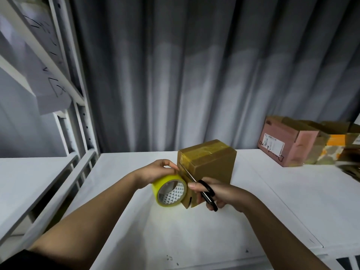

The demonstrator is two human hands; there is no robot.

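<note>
The right hand (220,193) grips black-handled scissors (207,193), whose thin blades slant up the near face of the taped cardboard box (210,164) standing mid-bench (136,221). The blade tips are hard to make out. The left hand (155,172) curls over a yellow packing-tape roll (169,190) held against that face, hiding its lower corner.

The tape roll (169,190) sits left of the box (210,164), scissors (206,190) right, on the table (175,230).
</note>
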